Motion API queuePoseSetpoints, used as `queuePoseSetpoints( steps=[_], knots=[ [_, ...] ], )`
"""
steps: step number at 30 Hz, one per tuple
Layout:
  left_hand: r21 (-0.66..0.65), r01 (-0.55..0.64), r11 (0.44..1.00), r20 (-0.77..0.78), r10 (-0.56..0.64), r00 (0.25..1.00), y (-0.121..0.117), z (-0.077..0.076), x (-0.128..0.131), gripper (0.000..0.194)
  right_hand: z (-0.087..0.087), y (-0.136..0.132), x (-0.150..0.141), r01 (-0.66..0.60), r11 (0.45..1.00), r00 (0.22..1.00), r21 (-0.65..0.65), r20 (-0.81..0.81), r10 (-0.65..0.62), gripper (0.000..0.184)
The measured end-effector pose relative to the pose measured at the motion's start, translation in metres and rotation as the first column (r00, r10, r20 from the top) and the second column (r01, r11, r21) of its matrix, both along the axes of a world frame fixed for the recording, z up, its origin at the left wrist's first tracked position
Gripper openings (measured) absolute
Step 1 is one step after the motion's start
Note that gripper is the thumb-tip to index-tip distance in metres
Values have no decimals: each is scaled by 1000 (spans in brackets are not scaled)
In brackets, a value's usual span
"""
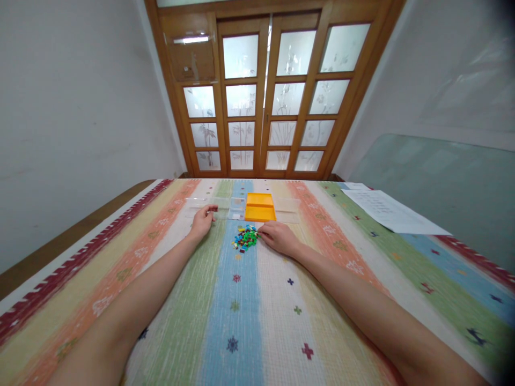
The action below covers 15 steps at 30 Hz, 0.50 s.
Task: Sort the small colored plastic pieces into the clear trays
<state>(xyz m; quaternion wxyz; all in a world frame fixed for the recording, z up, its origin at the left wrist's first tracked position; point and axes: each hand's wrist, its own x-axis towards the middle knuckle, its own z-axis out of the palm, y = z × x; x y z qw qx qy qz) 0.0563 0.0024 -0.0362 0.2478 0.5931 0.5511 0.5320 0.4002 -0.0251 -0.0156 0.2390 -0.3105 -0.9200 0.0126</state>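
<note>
A small heap of coloured plastic building bricks (246, 238), mostly green with blue, yellow, white and dark red ones, lies on the striped cloth. At its right edge is my right hand (278, 237), fingers drawn together against the bricks. Whatever those fingertips hold is too small to make out. My left hand (203, 220) hovers by a clear plastic box (236, 209), left of the heap. Its fingers curve to the right, apart from the thumb, with nothing visible between them. Just behind the heap sits a yellow tray (260, 214) with two compartments.
Clear lids or trays lie on either side, one to the right of the yellow tray (288, 210). Printed paper sheets (390, 212) rest at the table's right side. A patterned striped tablecloth (237, 321) covers the table. Wooden doors with glass panes (257, 96) stand beyond.
</note>
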Motion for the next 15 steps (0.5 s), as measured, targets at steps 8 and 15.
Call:
queuePoseSetpoints(
  steps=[8,15],
  knots=[
    [-27,6,1000,26,-6,1000,2,-5,0,47,3,-2,-1,10,1000,1000,-7,8,-10,21],
    [-60,21,998,45,-19,999,2,-9,1,53,1,-1,-1,-1,1000,1000,-13,15,1,21]
  ],
)
